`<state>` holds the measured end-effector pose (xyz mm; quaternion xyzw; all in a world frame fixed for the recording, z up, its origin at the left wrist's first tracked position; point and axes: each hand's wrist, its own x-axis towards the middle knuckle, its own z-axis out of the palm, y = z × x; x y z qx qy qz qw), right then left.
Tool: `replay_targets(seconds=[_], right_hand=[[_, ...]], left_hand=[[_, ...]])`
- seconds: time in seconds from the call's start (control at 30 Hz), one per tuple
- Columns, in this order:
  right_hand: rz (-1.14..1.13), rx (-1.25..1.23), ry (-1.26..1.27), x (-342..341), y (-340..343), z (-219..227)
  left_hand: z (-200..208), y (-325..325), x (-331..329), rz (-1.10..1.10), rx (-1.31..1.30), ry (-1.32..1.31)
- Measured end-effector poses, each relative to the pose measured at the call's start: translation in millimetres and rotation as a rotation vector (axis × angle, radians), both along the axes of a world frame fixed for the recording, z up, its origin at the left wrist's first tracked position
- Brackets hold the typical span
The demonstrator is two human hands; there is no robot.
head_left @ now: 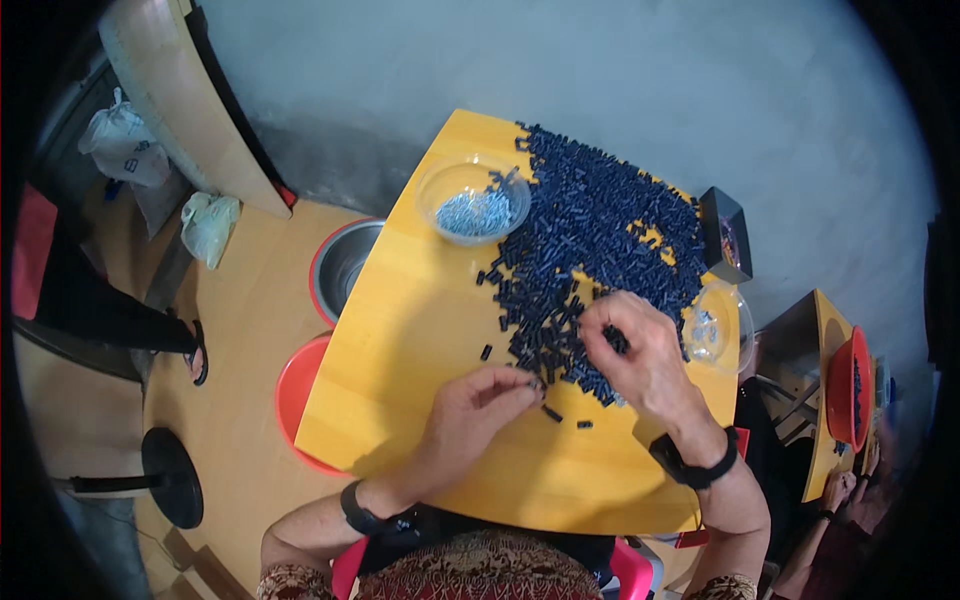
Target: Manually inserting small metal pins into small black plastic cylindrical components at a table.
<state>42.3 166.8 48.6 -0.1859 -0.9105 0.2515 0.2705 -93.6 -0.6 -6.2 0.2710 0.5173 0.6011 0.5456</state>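
Observation:
A heap of small black tube-like pieces (610, 215) spreads over the far and right part of the yellow table (400, 370). My left hand (470, 415) is over the near edge of the heap, thumb and fingers pinched on a small dark piece (537, 386). Above the heap's near right side my right hand (640, 360) is closed, thumb tip against fingertips. Dark pieces show in the gap between its thumb and fingers; whether they lie in the hand or below it, I cannot tell. A clear bowl (425, 205) holds many thin silvery pins.
Another clear tub (735, 345) with a few small bits and a black tray (742, 262) stand along the table's right side. A metal basin (345, 270) and a red basin (292, 395) are below the left edge. Other people sit or stand at both sides.

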Motion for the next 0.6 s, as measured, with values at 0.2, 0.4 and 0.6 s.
replay_targets(seconds=[0.2, 0.4, 0.6], right_hand=[[0.049, -0.09, 0.019, 27.7, -57.3, 14.4], [0.031, 0.056, 0.028, 49.8, -74.8, 16.5], [-0.011, 0.07, 0.025, 69.2, -85.6, 21.0]], left_hand=[[11.2, 8.7, 12.3, 0.026, 0.134, -0.102], [15.7, 1.9, 33.5, -0.05, 0.158, -0.087], [17.6, 0.0, 51.9, -0.055, 0.196, -0.041]])
